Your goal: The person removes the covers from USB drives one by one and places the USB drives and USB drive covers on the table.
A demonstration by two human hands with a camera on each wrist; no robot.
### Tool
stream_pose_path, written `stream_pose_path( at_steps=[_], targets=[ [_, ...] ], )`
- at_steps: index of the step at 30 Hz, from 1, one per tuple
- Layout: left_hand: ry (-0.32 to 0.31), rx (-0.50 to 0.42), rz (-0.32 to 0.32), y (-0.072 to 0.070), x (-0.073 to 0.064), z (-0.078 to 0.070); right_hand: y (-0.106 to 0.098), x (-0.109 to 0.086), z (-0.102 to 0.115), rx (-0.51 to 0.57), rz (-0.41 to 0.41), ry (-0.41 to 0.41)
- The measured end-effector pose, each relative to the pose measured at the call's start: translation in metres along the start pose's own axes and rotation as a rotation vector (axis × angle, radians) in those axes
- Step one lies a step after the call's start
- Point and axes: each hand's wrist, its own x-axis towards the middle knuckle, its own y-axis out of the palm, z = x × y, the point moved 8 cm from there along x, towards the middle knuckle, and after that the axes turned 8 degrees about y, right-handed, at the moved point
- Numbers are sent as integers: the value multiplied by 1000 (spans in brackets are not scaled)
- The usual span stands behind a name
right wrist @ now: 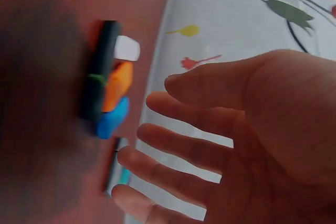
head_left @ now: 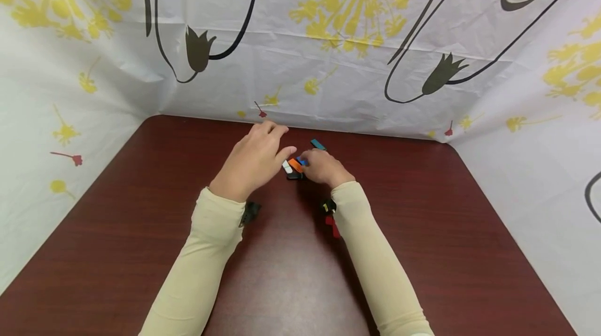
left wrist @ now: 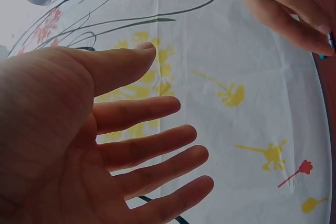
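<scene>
My left hand [head_left: 253, 156] hovers over the far part of the table, fingers spread and nothing held, as the left wrist view confirms. Just right of it is a small cluster: a white piece [head_left: 287, 167], an orange piece [head_left: 296, 165], a blue piece [head_left: 302, 160] and a black bar [right wrist: 100, 72]. My right hand [head_left: 323, 167] is above the cluster's right side, partly covering it. In the right wrist view its fingers are extended and apart from the pieces. A teal-topped strip [head_left: 317, 144] lies just beyond my right hand.
Under the right forearm sit a black-and-yellow object [head_left: 328, 206] and red pieces [head_left: 335, 227], partly hidden by the sleeve. A dark object [head_left: 251, 213] lies beside the left cuff. Patterned white sheeting [head_left: 281, 64] rises behind the brown table [head_left: 422, 211] and along both sides.
</scene>
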Motion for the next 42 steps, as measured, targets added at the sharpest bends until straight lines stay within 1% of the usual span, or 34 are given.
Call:
stream_pose_path(
  at_steps=[3, 7, 10, 17, 20, 24, 29, 33, 36, 42],
  targets=[
    [9, 11, 3, 2, 0, -2, 10, 4, -2, -54, 55, -28],
    [16, 25, 8, 4, 0, -4, 14, 5, -8, -68, 75, -35],
    [17, 28, 10, 5, 0, -4, 10, 2, -12, -58, 67, -17],
    [14, 26, 15, 5, 0, -5, 1, -3, -24, -1, 60, 82],
    [13, 19, 18, 6, 1, -5, 1, -3, -27, 5, 53, 109],
    [10, 11, 22, 7, 0, -5, 5, -2, -31, -2, 69, 141],
    [7, 9, 22, 8, 0, -5, 10, -1, -34, -9, 106, 147],
    [8, 7, 23, 8, 0, -5, 7, -3, -35, -22, 121, 134],
    [11, 10, 21, 7, 0, -5, -1, -8, -35, -18, 92, 123],
    [12, 7, 23, 6, 0, -5, -28, -24, -28, 16, -39, 85]
  ],
)
